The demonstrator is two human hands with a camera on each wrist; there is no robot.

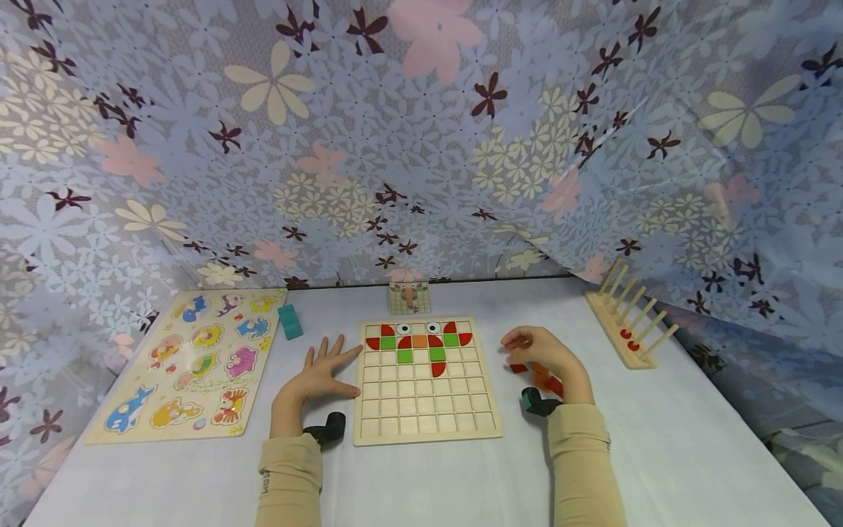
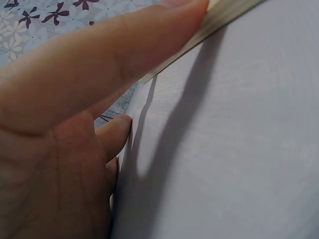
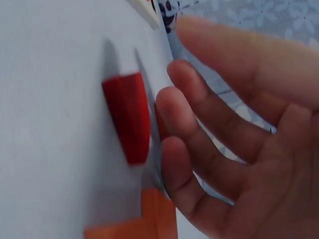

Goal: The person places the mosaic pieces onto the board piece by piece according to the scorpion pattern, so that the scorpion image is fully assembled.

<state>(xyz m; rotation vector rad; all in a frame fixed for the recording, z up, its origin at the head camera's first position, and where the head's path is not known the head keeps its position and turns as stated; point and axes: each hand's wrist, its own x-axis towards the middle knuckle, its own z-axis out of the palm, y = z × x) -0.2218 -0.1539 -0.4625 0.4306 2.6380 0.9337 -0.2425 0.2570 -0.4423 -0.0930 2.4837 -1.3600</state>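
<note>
Head view: the spread left hand [image 1: 317,380] touches the left edge of the grid board [image 1: 428,404]; animal puzzle [image 1: 174,380] and teal block [image 1: 290,322] lie left, pattern card [image 1: 410,298] far. The right hand [image 1: 545,355], loosely bent, is near loose blocks [image 1: 540,375] right of the board; peg rack [image 1: 612,322] farther right. Sleeve [image 1: 290,468] lettering illegible.
Left wrist view: thumb [image 2: 114,59] at the board's edge.
Right wrist view: bent fingers [image 3: 175,107] beside a red block [image 3: 128,119].

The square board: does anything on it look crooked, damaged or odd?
Nothing looks damaged. The board just bears a lopsided pattern: below the lower right green square sits a red piece, while the lower left green square has none below. Perhaps it is simply unfinished.
</note>
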